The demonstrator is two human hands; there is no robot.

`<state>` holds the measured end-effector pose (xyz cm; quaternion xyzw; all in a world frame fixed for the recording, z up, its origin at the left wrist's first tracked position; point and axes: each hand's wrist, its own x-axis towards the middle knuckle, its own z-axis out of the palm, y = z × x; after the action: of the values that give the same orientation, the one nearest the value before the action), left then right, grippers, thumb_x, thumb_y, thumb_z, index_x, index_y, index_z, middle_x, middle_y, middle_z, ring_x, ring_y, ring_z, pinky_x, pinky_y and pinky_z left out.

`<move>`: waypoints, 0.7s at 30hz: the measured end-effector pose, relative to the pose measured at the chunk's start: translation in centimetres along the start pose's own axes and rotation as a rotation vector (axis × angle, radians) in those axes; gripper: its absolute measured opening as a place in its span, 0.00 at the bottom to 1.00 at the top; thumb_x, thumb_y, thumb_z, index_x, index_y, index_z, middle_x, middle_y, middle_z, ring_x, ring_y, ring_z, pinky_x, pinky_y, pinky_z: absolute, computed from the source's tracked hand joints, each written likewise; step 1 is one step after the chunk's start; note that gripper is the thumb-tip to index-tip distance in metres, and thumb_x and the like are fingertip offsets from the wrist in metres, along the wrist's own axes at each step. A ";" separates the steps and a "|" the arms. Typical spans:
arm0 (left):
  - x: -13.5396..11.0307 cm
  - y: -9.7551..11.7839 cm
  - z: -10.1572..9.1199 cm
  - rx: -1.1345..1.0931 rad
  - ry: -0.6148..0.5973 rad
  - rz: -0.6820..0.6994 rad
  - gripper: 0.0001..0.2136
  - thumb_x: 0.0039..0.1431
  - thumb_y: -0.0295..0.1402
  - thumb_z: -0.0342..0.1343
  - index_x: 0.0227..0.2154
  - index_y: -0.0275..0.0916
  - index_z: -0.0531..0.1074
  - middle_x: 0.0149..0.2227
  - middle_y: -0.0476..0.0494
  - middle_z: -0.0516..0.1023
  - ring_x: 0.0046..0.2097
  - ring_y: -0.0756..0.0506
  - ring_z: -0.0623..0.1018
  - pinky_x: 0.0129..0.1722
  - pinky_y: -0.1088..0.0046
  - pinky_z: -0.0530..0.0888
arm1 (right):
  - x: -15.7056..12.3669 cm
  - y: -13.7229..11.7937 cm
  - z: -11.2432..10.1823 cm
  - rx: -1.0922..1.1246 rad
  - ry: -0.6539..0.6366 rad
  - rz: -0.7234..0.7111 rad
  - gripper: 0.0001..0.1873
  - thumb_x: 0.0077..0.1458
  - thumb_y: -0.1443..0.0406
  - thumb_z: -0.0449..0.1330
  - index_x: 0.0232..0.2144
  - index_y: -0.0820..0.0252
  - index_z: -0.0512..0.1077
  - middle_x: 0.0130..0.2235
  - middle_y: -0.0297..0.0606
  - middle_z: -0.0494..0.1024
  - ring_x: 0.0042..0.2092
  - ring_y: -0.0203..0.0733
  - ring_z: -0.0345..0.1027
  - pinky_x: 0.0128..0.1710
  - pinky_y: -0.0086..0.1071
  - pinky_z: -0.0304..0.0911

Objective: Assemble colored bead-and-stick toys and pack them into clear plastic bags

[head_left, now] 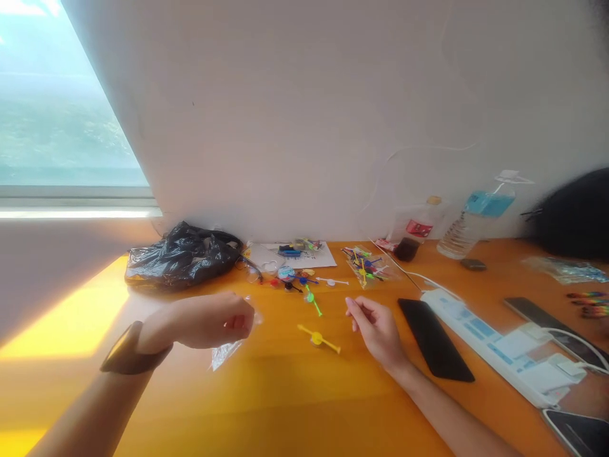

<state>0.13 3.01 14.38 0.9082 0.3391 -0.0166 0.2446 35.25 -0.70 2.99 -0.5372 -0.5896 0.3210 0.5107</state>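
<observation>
My left hand (209,320) is curled into a loose fist above the table, wearing a dark band on the wrist. A crumpled clear plastic bag (226,354) shows below and behind it; whether the fingers grip anything is hidden. My right hand (378,327) is closed, thumb against the curled fingers, with nothing visible in it. Between the hands lies a yellow plastic piece (316,339) with a round middle and two thin arms. Farther back are a similar green piece (311,297), a white one (332,282), a blue one (303,280) and a black one (288,286).
A black plastic bag (183,257) lies back left. Paper (321,255) and a bag of coloured pieces (364,266) are near the wall. Rightward are a black phone (435,339), a power strip (476,336) with chargers, a cola bottle (413,235) and a water bottle (459,235).
</observation>
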 end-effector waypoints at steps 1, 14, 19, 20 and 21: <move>-0.5 0.7 -0.9 -0.033 0.003 -0.020 0.07 0.60 0.31 0.53 0.26 0.41 0.69 0.27 0.50 0.74 0.25 0.51 0.67 0.25 0.74 0.62 | 0.1 -0.8 -0.2 0.010 -0.005 -0.022 0.22 0.65 0.49 0.59 0.27 0.59 0.71 0.23 0.30 0.66 0.27 0.37 0.62 0.30 0.31 0.58; 1.3 6.6 -6.7 -0.257 0.340 0.141 0.08 0.59 0.40 0.64 0.32 0.41 0.75 0.24 0.53 0.74 0.24 0.52 0.70 0.23 0.78 0.65 | 6.4 -17.7 0.7 -0.173 -0.705 -0.374 0.17 0.54 0.55 0.71 0.45 0.53 0.80 0.35 0.33 0.80 0.39 0.40 0.73 0.38 0.31 0.67; 1.5 5.4 -6.5 -0.302 0.497 0.054 0.07 0.62 0.39 0.62 0.33 0.41 0.79 0.24 0.51 0.78 0.25 0.51 0.74 0.22 0.78 0.66 | 7.3 -16.8 1.4 -0.098 -0.631 -0.258 0.15 0.58 0.53 0.66 0.30 0.59 0.79 0.28 0.34 0.78 0.30 0.36 0.69 0.28 0.28 0.60; 1.4 5.1 -6.5 -0.308 0.500 0.050 0.08 0.62 0.39 0.62 0.33 0.41 0.80 0.26 0.50 0.80 0.26 0.50 0.75 0.23 0.78 0.67 | 7.3 -16.2 1.4 -0.076 -0.602 -0.236 0.16 0.58 0.52 0.66 0.29 0.60 0.78 0.28 0.34 0.78 0.29 0.36 0.68 0.27 0.28 0.60; 1.4 4.8 -6.5 -0.312 0.499 0.050 0.08 0.63 0.39 0.62 0.34 0.41 0.80 0.28 0.49 0.81 0.27 0.50 0.76 0.25 0.78 0.69 | 7.2 -15.8 1.5 -0.056 -0.582 -0.223 0.17 0.57 0.52 0.67 0.27 0.60 0.76 0.28 0.34 0.77 0.29 0.36 0.68 0.28 0.28 0.60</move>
<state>3.30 3.73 21.94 0.8439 0.3646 0.2654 0.2906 29.74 3.09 19.06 -0.3689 -0.7748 0.3869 0.3374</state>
